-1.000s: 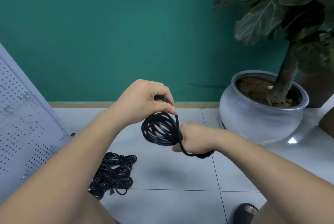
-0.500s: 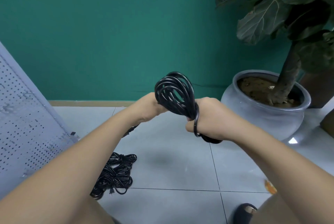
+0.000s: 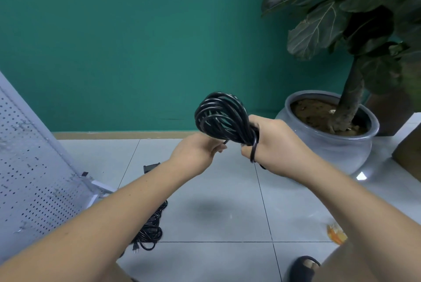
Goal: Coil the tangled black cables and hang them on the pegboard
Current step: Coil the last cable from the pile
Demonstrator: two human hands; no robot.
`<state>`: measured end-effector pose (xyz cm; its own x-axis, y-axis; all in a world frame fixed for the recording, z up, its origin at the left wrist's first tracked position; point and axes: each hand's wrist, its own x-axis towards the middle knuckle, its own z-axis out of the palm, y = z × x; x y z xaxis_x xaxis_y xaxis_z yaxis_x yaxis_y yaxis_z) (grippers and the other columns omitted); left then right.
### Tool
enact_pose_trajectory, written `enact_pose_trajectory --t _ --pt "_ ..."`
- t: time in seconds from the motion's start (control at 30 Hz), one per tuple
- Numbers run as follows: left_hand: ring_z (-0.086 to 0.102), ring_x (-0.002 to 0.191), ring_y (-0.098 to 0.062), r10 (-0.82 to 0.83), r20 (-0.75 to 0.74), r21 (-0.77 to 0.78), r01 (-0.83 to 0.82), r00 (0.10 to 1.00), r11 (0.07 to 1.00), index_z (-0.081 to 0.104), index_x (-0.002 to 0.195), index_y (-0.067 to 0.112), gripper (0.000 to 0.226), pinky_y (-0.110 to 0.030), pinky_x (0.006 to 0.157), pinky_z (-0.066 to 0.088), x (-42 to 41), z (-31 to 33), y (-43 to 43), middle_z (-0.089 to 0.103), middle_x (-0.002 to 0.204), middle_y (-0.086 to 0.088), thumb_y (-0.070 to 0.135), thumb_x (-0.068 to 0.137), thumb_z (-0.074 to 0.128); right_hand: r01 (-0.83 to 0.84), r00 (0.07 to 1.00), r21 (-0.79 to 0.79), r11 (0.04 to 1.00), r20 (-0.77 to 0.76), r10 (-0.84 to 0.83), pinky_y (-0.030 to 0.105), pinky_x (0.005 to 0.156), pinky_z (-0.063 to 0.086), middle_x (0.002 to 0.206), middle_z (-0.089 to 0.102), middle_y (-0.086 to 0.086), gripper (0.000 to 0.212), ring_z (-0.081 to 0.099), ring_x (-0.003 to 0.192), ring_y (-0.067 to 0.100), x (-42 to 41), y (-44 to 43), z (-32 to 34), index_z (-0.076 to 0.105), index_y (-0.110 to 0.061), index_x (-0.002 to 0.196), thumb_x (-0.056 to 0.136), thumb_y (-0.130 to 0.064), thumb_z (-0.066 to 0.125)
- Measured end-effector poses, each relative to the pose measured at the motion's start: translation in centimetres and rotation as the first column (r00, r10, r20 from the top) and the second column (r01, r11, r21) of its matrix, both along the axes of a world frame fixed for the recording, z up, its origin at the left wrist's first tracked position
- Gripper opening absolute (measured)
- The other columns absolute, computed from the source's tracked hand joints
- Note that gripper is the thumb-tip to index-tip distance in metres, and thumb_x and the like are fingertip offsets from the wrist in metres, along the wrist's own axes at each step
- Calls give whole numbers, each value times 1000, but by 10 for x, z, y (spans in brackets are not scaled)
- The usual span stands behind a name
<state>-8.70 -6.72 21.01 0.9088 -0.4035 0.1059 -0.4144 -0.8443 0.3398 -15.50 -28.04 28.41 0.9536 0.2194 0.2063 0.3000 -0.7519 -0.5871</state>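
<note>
Up has gone the round bundle of black rubber cable (image 3: 218, 117) since a second ago. The right hand (image 3: 273, 145) squeezes its neck; the left hand (image 3: 196, 154) pinches the loose end. It looks almost tied. Still left: hang it on the grey holey metal pegboard (image 3: 34, 168) at the left, then coil the tangled black pile (image 3: 150, 229) on the near pale tiled floor (image 3: 216, 190).

A: One view only, ours: head-worn, wide-angle, tilted forward and down.
B: We face the green wall (image 3: 114, 42); tiled floor (image 3: 216, 190) fills the lower half.
A: Left hand (image 3: 196, 154), right hand (image 3: 273, 147) and black cable coil (image 3: 221, 117) sit close to us, mid-frame.
B: Pegboard (image 3: 29, 168) leans at our left edge, plant pot (image 3: 330, 152) at right.
</note>
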Motion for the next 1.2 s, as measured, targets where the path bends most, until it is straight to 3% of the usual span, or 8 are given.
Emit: enact_pose_trajectory --t 0.13,0.27,0.37,0.53,0.67,0.8,1.07,1.2 --pt "70 93 -32 -85 126 97 73 988 993 66 107 22 22 -36 67 50 -12 -3 -5 77 106 3 35 112 49 88 996 114 990 8 -89 43 45 49 73 68 5 16 54 50 23 11 -9 2 65 -18 92 81 -8 70" --pt "63 81 -40 -179 133 277 136 975 951 47 95 20 35 -39 63 35 -45 6 -24 67 90 -6 45 116 34 181 983 9 983 24 -181 35 51 50 78 70 4 15 63 61 28 33 -23 -12 66 -15 103 88 -13 70" --pt "54 74 -30 -166 168 140 143 972 980 49 92 21 37 -41 63 39 -63 22 -29 52 76 5 49 113 36 185 983 -48 982 26 -183 38 59 50 81 67 0 18 63 72 26 43 -25 -23 63 -16 108 91 -18 68" --pt "51 63 -13 34 39 -380 -17 999 925 56 76 22 44 -32 58 39 -67 35 -31 55 65 5 59 100 62 149 989 -48 988 -15 -150 41 67 56 85 69 2 22 62 77 28 39 -5 -30 57 -20 105 85 -17 63" --pt "67 57 -11 13 -286 -554 -177 958 814 64 111 28 33 -23 54 42 -62 34 -30 74 93 1 58 98 67 87 995 -58 995 -44 -89 40 65 58 84 72 -7 33 65 76 20 34 7 -32 58 -24 114 82 -17 63" --pt "54 60 -14 -111 -334 -621 -130 936 773 69 116 40 27 -36 69 40 -52 29 -21 65 97 -16 60 98 66 61 996 -51 997 -57 -64 34 58 52 80 69 -7 35 63 70 17 34 11 -31 56 -25 114 83 -12 65" --pt "47 63 -9 117 -95 -462 -148 989 875 67 99 22 32 -29 56 30 -53 26 -22 48 64 9 53 103 60 -69 987 -52 996 -152 60 47 73 61 88 70 0 39 67 75 21 35 7 -23 48 -24 124 88 -24 64" --pt "49 60 -6 136 -48 -426 -144 989 893 73 103 29 27 -30 56 31 -54 31 -21 49 59 13 53 103 61 -200 944 75 977 -254 213 34 70 53 89 60 -4 50 52 73 9 30 -2 -14 48 -29 125 84 -11 70"
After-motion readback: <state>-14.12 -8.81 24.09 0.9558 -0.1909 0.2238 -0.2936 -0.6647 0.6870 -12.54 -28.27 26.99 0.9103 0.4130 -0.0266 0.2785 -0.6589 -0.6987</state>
